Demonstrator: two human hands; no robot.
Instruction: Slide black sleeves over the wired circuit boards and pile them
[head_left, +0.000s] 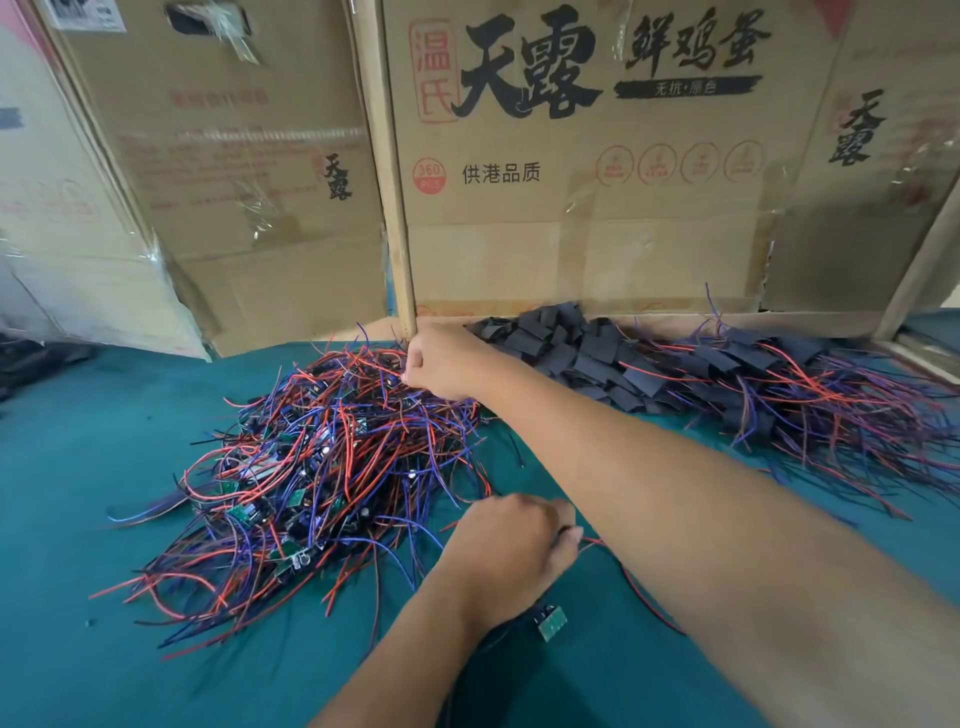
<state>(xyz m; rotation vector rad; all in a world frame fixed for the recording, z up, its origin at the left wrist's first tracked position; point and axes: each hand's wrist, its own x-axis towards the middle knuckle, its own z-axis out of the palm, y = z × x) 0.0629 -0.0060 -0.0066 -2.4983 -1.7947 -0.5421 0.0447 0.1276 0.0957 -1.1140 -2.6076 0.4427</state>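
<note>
1. The right hand (441, 364) reaches across the frame from 4 o'clock to the far edge of the tangled heap, its grip pinched closed on wires at the heap's top; which single wire it holds cannot be told.
2. The left hand (511, 551) comes up from 6 o'clock and sits just below the right forearm, fingers curled shut around thin red and black wires (631, 577) that trail away toward 4 o'clock.
3. A small green circuit board (551, 622) hangs just under the left wrist on those wires, bare, with no sleeve on it.
4. The heap of unsleeved boards (317, 467) lies at 9 o'clock from the left hand: red, blue and black wires in a loose mound with green boards showing through.
5. A pile of loose black sleeves (582, 353) sits at 1 o'clock, just beside the right hand and against the cardboard.
6. Touching that pile on its 3 o'clock side, the sleeved boards (810, 395) lie stacked, black bodies with red and blue wires fanning toward the near side.
7. All of this rests on a teal worktop (104, 467).
8. Printed cardboard boxes (571, 208) stand upright along the far edge, at 12 o'clock.
</note>
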